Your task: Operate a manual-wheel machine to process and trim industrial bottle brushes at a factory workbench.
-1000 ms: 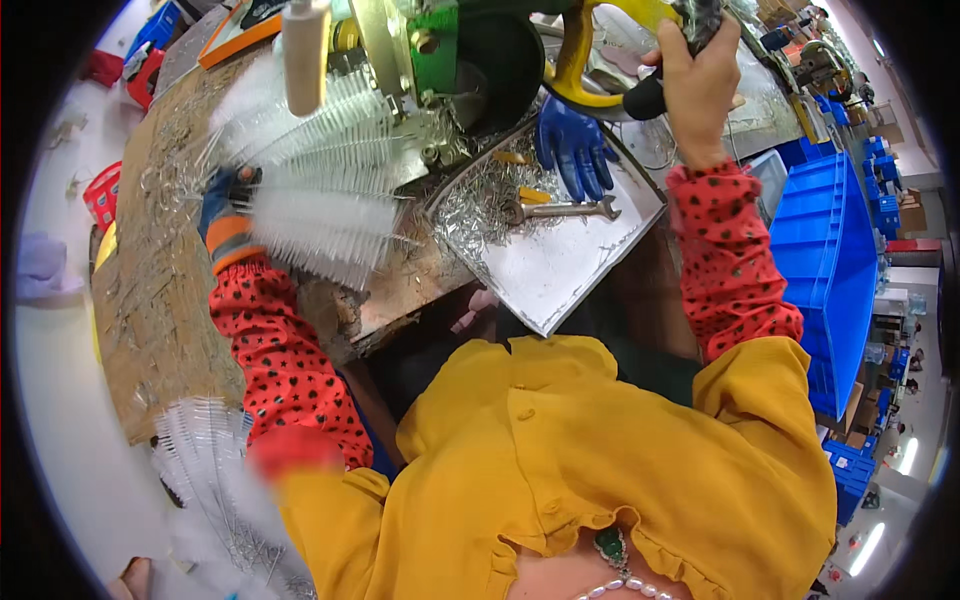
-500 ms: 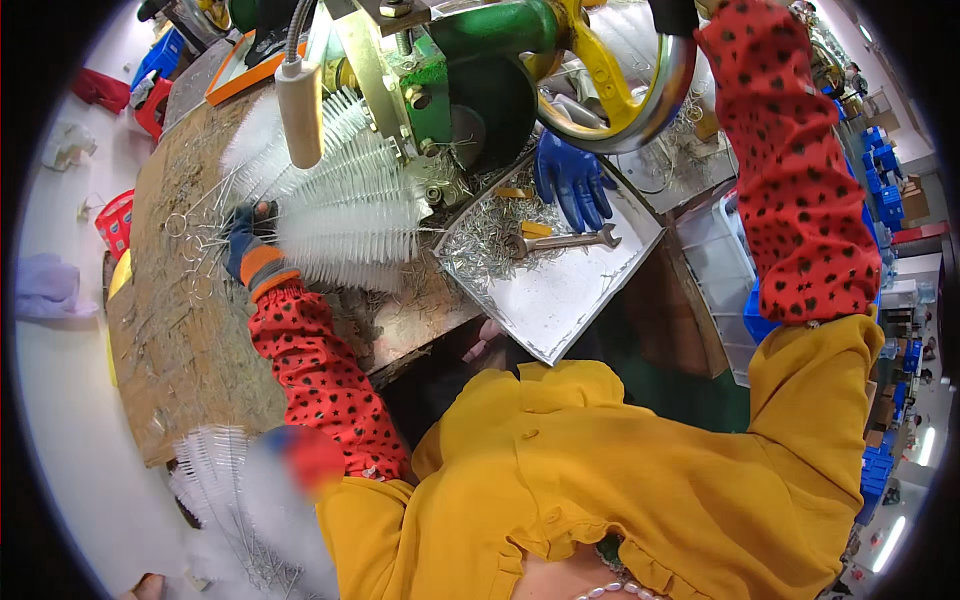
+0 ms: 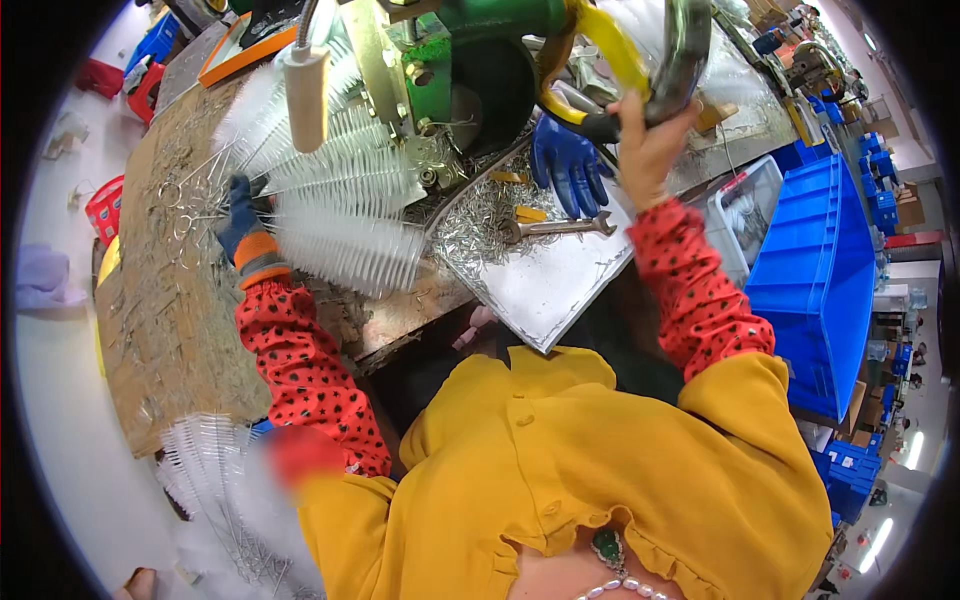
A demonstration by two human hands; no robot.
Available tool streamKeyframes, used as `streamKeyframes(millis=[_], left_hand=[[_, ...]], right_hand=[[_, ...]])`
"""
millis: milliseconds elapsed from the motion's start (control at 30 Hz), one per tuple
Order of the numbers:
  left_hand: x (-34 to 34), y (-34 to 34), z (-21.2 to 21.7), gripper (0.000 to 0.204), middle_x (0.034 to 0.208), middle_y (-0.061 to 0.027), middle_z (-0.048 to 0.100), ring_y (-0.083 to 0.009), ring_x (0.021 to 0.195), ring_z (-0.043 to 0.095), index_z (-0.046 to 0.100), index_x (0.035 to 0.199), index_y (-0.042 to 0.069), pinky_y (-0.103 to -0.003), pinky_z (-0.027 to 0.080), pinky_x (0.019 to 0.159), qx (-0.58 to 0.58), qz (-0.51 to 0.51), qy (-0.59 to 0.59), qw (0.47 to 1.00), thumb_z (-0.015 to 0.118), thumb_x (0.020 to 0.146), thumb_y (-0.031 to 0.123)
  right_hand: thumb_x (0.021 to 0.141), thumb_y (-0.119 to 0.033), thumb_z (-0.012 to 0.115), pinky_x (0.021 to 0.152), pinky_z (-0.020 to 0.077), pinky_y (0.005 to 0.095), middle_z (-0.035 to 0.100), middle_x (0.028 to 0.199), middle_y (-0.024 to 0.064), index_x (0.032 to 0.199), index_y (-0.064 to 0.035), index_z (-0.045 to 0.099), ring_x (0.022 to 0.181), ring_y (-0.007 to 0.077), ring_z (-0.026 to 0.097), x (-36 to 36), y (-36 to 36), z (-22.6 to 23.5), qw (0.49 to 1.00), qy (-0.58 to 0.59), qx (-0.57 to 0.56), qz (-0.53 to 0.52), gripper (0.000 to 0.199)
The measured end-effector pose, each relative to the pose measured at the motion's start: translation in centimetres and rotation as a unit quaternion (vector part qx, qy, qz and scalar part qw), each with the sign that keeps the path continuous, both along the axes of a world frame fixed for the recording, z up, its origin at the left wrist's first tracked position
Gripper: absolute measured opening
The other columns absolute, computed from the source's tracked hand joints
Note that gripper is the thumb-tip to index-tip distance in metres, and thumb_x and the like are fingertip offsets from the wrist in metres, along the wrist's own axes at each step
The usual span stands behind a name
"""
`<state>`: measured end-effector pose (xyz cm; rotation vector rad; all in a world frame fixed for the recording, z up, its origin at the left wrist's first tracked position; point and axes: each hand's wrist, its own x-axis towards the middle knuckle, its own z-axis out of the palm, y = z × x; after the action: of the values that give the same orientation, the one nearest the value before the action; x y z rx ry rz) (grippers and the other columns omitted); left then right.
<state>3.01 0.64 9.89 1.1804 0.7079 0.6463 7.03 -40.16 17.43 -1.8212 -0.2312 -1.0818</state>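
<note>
My left hand, in a blue and orange glove, is closed around the wire stem end of a white bristle brush. More white brushes fan out beside it under the press, their looped wire ends pointing left. My bare right hand is wrapped round the rim of the handwheel, which has yellow spokes. Between my hands is the green machine, with a lamp on a bendy neck hanging over the brushes.
A white tray in front of the machine holds many metal pins, a wrench and a blue glove. At right stand a clear bin and a blue crate. More brushes lie at lower left.
My right arm has swung down and inward as the handwheel turned, bringing my right hand into view on its rim. My left hand stays at the brush stems, shifted only slightly.
</note>
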Motion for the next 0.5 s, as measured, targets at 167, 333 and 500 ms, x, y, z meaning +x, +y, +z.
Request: streamKeyframes(millis=[167,333,500], left_hand=[[-0.2,-0.1,-0.4,0.024,0.065,-0.0084,0.061,-0.0124,0.045,0.051,0.064,0.081,0.001,-0.022,0.041,0.043,0.001,-0.012,0.036,0.999,0.058,0.079,0.024],[0.1,1.9,-2.5,0.030,0.067,-0.0107,0.062,-0.0144,0.044,0.052,0.062,0.079,-0.002,-0.024,0.044,0.044,-0.055,0.023,-0.075,0.995,0.057,0.080,0.027],[2.2,-0.3,-0.8,0.020,0.069,-0.0149,0.062,-0.0165,0.045,0.053,0.060,0.077,-0.003,-0.025,0.045,0.043,-0.036,0.042,-0.086,0.995,0.056,0.080,0.016]], right_hand=[[0.077,-0.013,0.057,0.048,0.0442,0.0248,0.056,0.065,0.0074,0.098,0.0025,0.042,0.052,0.0128,0.056,0.3,0.3,6.9,0.992,0.083,-0.096,0.028,0.030],[0.075,-0.016,0.053,0.044,0.0410,0.0321,0.051,0.056,0.0122,0.086,0.0017,0.043,0.046,0.0214,0.053,0.9,1.6,12.2,0.976,0.124,-0.176,0.033,0.024],[0.074,-0.016,0.053,0.041,0.0399,0.0312,0.050,0.055,0.0105,0.085,0.0029,0.044,0.044,0.0194,0.050,3.3,0.3,16.5,0.957,0.141,-0.250,0.034,0.023]])
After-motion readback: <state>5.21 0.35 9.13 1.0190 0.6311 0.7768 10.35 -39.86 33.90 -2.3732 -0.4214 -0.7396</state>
